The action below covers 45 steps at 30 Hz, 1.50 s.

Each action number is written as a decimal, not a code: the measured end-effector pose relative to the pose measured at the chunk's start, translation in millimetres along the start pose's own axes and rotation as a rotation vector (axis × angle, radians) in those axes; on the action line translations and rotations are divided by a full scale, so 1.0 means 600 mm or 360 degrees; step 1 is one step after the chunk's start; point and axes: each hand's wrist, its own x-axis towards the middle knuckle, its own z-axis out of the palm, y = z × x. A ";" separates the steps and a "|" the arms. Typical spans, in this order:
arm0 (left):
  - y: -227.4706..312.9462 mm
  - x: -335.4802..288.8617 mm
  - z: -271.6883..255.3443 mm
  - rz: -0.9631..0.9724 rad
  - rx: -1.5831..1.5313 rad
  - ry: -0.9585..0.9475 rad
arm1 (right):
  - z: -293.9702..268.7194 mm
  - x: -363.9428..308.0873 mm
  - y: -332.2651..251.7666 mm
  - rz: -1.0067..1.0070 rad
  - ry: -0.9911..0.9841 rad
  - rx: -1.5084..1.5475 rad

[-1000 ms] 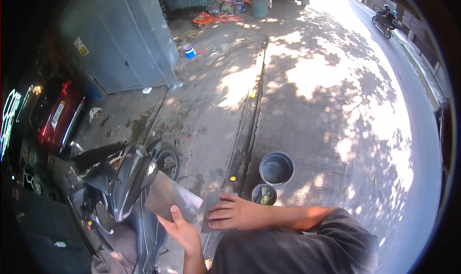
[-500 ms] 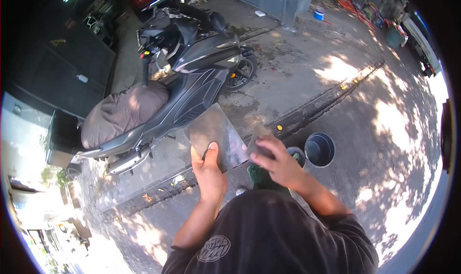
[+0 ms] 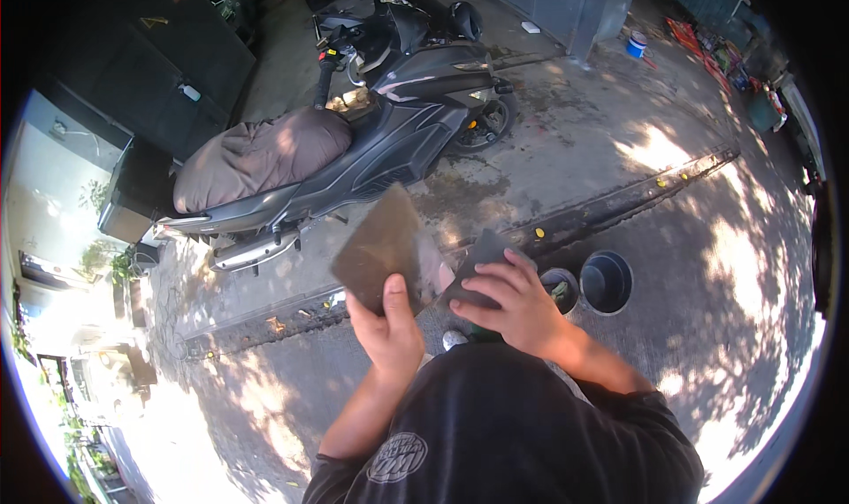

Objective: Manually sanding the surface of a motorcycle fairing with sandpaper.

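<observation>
Currently left hand [image 3: 390, 334] is gripping brownish panel [image 3: 380, 246]; right hand [image 3: 523, 311] is holding grey sheet [image 3: 484, 251] just right of it.

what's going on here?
A person stands holding a flat, brownish panel in the left hand and a dark grey sheet in the right hand, close beside it; whether they touch is unclear. A dark motorcycle stands ahead, a brown cover over its seat. A bucket sits at right.
</observation>
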 end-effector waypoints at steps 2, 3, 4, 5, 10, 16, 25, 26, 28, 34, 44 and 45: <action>0.010 0.017 0.001 0.0031 -0.0191 0.0350 | 0.025 -0.022 0.018 0.0152 -0.0289 0.0238; 0.014 0.028 -0.009 0.0077 -0.0206 0.0366 | 0.038 -0.033 0.035 0.0294 -0.0321 0.0509; 0.020 0.038 -0.017 0.0125 -0.0307 0.0359 | 0.048 -0.037 0.050 0.0298 -0.0320 0.0507; 0.023 0.049 -0.023 0.0107 -0.0333 0.0389 | 0.057 -0.043 0.065 0.0970 -0.0149 0.1342; -0.023 0.078 -0.019 0.0046 -0.0285 0.0381 | 0.116 -0.041 0.198 0.1554 0.0455 0.3062; -0.116 0.167 0.014 -0.0288 0.0246 -0.0369 | 0.162 -0.004 0.382 0.1550 0.0662 0.3683; -0.475 0.306 0.091 -0.1149 0.0071 -0.0541 | 0.359 0.075 0.701 0.1386 0.0502 0.3816; -0.529 0.314 0.098 -0.1228 0.0069 -0.0588 | 0.387 0.078 0.728 0.1354 0.0525 0.3895; -0.645 0.320 0.118 -0.1254 0.0128 -0.0526 | 0.449 0.080 0.785 0.1305 0.0493 0.3869; -1.030 0.309 0.151 -0.1251 0.0052 -0.0440 | 0.600 0.065 0.935 0.1055 0.0596 0.3678; -1.388 0.244 0.207 -0.0951 -0.0061 -0.0343 | 0.726 0.085 1.120 0.0547 0.0535 -0.0247; -1.397 0.243 0.202 -0.0912 0.0014 -0.0332 | 0.732 0.090 1.142 0.0450 0.0483 -0.0463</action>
